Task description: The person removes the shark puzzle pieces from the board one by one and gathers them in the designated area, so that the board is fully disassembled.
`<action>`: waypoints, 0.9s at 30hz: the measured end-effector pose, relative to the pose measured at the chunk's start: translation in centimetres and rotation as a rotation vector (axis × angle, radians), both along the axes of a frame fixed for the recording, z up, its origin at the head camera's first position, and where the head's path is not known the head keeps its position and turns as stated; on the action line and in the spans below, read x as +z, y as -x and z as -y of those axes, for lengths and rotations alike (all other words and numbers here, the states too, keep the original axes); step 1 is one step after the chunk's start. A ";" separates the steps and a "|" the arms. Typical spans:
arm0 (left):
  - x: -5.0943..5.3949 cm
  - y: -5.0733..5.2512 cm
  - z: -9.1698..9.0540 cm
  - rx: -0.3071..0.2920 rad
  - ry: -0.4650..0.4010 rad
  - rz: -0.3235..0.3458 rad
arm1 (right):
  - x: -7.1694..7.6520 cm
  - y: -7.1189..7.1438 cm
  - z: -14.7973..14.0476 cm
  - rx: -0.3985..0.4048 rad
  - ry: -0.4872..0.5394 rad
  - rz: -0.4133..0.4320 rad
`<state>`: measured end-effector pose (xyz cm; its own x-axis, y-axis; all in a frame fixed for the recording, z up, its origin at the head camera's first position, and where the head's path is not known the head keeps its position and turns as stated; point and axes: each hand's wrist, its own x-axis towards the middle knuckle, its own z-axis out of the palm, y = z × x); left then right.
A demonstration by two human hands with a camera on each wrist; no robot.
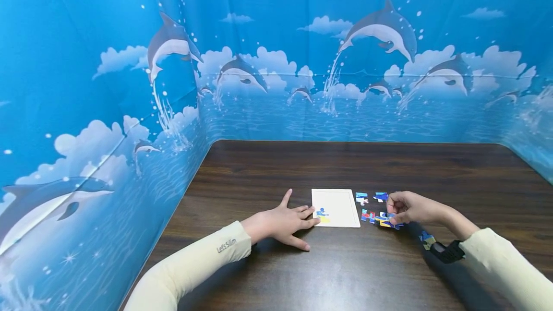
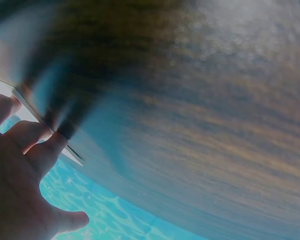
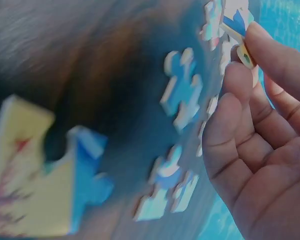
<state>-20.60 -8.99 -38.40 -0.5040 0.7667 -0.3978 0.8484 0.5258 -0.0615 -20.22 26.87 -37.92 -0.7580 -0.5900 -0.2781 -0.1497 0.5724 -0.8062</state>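
A white puzzle board [image 1: 339,205] lies on the dark wood table, with a blue and yellow corner piece [image 1: 322,216] inside its near-left corner. My left hand [image 1: 288,223] is spread out, and its fingertips rest on the board's left edge. To the right of the board, my right hand [image 1: 408,207] pinches a puzzle piece [image 3: 246,56] between thumb and index finger. That piece is mostly hidden by the fingers. Loose pieces lie around this hand, among them a blue one [image 3: 181,85] and a yellow one with a red print [image 3: 32,175].
More loose pieces [image 1: 362,198] lie between the board and the right hand. One piece [image 1: 426,239] sits near the right wrist, beside a black wrist strap [image 1: 449,252]. A blue dolphin curtain [image 1: 276,109] hangs along the table's back and sides.
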 end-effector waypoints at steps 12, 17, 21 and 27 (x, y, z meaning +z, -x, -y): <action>0.0 -0.1 0.0 0.003 -0.003 0.007 | -1.0 -1.5 -1.9 -0.014 0.018 0.089; 0.0 -0.1 0.0 0.003 -0.002 0.002 | -1.3 -1.8 -2.2 0.035 0.042 0.093; 0.1 -0.1 0.1 0.003 -0.003 0.002 | -1.6 -1.8 -2.3 0.053 0.018 0.073; 0.1 -0.2 0.1 0.004 -0.003 0.000 | -1.8 -1.7 -2.3 0.046 -0.038 0.013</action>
